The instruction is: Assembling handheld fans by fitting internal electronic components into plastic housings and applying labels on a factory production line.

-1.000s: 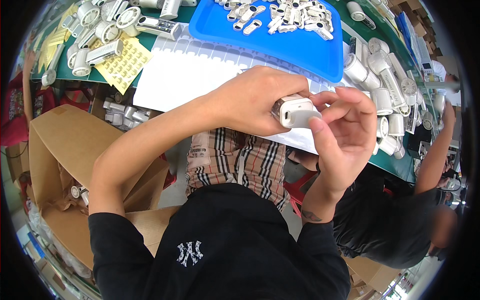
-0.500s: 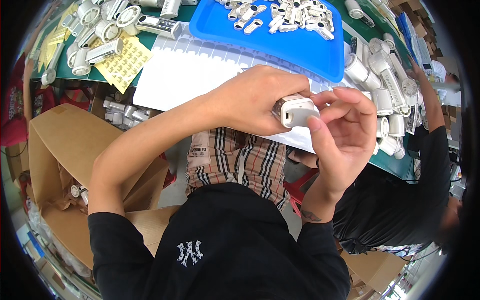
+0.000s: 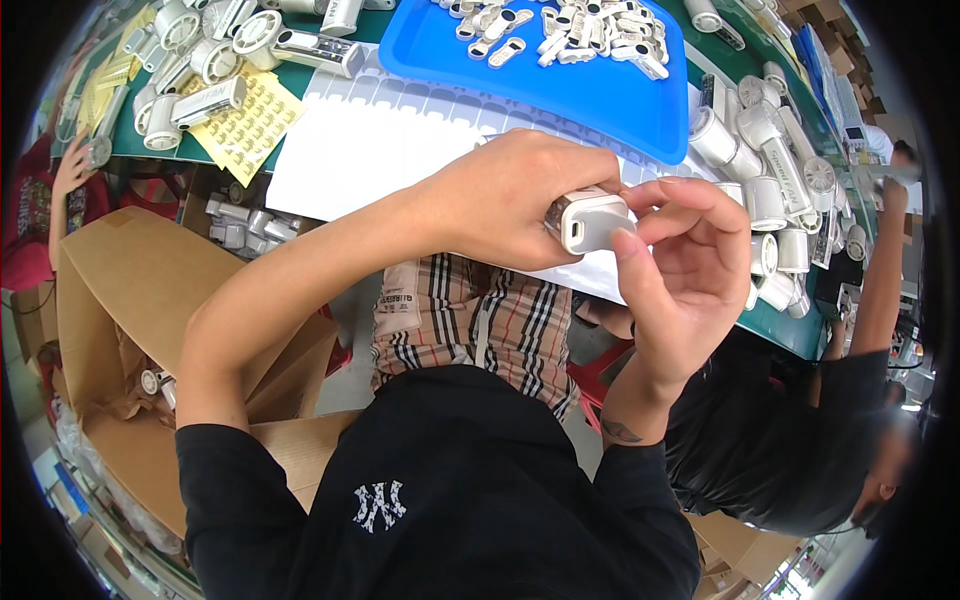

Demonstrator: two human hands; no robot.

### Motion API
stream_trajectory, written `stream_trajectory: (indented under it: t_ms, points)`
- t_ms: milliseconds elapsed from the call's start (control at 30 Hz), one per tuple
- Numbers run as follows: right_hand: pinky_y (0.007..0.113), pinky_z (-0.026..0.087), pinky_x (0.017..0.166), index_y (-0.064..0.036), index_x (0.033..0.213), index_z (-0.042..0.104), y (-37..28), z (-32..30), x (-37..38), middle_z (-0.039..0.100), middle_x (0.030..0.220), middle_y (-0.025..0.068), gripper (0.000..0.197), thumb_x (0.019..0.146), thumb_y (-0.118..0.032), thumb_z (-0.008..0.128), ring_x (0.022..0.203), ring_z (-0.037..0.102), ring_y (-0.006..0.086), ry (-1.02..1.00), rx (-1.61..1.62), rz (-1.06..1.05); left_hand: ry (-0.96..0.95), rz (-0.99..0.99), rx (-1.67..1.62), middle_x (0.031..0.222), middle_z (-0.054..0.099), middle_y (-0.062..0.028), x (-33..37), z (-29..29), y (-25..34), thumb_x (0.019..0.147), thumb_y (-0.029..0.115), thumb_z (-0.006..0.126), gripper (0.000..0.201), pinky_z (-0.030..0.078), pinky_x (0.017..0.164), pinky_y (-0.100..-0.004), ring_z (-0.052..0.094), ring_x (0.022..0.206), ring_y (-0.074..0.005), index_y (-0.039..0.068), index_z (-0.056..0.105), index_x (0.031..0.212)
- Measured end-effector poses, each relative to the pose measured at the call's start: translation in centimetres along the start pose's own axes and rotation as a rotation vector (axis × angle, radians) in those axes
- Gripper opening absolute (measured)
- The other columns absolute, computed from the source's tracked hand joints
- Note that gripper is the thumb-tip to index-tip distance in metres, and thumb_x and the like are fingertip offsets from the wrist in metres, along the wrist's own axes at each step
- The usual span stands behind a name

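Note:
My left hand is wrapped round a white handheld fan, its end face turned toward me with a small slot showing. Over that face lies a grey sticker, rounded in outline. At its right edge my right hand has thumb and forefinger close together on the sticker, the other fingers curled loosely. The rest of the fan is hidden inside my left hand. Beneath both hands, a white sheet with rows of grey stickers lies on the table.
A blue tray holds many small white parts. Piles of fans lie left and right, with yellow sticker sheets at the left. An open cardboard box stands lower left. A co-worker in black sits at my right.
The grey sticker lies flatter over the fan's end, and my right hand has shifted slightly. At far left another person's hand has moved into clearer view; the right co-worker's arm has swung outward.

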State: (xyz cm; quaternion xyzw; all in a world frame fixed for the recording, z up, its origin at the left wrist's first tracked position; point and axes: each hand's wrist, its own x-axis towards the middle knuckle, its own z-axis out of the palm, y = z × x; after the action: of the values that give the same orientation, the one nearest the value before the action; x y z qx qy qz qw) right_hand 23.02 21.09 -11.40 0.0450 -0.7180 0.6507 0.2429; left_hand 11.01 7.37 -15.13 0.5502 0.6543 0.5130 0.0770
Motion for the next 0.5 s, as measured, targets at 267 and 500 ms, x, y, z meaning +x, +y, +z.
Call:
stream_trajectory:
  t_ms: [267, 500]
  points:
    - [0.03, 0.049, 0.09, 0.005, 0.118, 0.054, 0.1, 0.4, 0.3, 0.063, 0.099, 0.0085, 0.046, 0.075, 0.014, 0.068, 0.091, 0.063, 0.0133, 0.003, -0.019, -0.029, 0.0, -0.007, -0.003, 0.085, 0.066, -0.0111, 0.1, -0.3, -0.2, 0.068, 0.013, 0.076, 0.033, 0.05, 0.066, -0.0373, 0.065, 0.079, -0.0335, 0.005, 0.059, 0.095]
    - [0.026, 0.046, 0.073, -0.0023, 0.111, 0.063, -1.5, -0.2, 0.7, 0.062, 0.084, 0.0011, 0.042, 0.072, 0.003, 0.078, 0.075, 0.057, 0.0089, -0.078, -0.608, -0.124, -0.019, -0.025, -0.006, 0.083, 0.064, -0.0114, -0.1, -0.5, 0.1, 0.067, 0.013, 0.075, 0.033, 0.049, 0.065, -0.0387, 0.063, 0.078, -0.0342, 0.006, 0.059, 0.094]
